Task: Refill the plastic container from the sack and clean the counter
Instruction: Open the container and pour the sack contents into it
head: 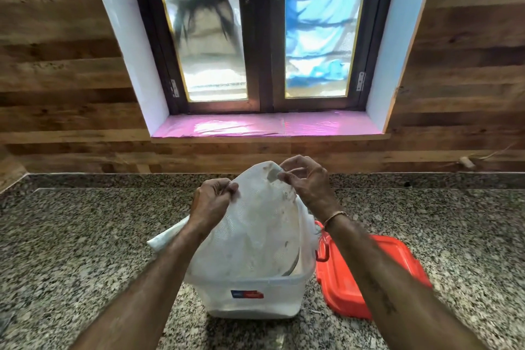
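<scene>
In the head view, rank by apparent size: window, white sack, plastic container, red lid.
1. window
2. white sack
3. plastic container and red lid: look alike, both partly covered, so I do not rank them.

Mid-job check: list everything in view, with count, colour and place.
counter: one, speckled grey, foreground
plastic container: one, translucent white, centre of counter
sack: one, white, lower end inside the plastic container
lid: one, red, on counter right of plastic container
window: one, dark frame, behind counter
sill cover: one, pink, under window
left hand: one, pinches the sack's left edge
right hand: one, pinches the sack's top
</scene>
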`<move>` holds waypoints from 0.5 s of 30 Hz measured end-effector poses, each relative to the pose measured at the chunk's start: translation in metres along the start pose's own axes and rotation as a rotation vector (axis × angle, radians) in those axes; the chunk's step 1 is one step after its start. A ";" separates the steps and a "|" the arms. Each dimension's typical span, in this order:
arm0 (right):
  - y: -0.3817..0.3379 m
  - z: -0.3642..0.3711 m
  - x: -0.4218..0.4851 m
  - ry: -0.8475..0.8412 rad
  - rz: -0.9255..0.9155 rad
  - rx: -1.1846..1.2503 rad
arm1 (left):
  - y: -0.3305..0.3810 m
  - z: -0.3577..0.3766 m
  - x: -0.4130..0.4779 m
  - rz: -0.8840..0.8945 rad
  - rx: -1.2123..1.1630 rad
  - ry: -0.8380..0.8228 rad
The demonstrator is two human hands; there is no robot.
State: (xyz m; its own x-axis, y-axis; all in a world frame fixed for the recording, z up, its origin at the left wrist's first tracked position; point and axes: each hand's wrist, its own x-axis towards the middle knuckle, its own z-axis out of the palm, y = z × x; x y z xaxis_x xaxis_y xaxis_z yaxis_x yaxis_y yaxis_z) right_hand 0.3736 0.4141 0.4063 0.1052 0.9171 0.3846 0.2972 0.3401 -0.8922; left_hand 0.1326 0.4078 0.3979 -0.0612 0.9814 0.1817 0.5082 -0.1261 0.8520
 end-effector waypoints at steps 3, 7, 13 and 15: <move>0.002 0.005 0.007 0.064 -0.129 -0.166 | -0.002 -0.001 -0.001 -0.010 0.023 0.015; -0.005 0.005 0.016 0.035 -0.186 -0.351 | -0.003 -0.001 -0.004 -0.018 0.121 0.058; -0.017 -0.011 0.037 -0.108 -0.143 -0.345 | -0.002 0.001 -0.011 0.020 0.168 0.077; -0.020 -0.012 0.033 -0.179 -0.087 -0.269 | -0.002 0.001 -0.011 0.014 0.141 0.078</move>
State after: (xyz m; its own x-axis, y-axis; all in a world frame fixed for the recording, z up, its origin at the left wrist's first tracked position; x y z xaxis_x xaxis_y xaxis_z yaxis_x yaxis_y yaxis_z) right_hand 0.3828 0.4350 0.4394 -0.0929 0.9173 0.3872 0.5405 0.3731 -0.7542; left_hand 0.1332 0.3970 0.3937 -0.1169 0.9648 0.2356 0.6246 -0.1130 0.7727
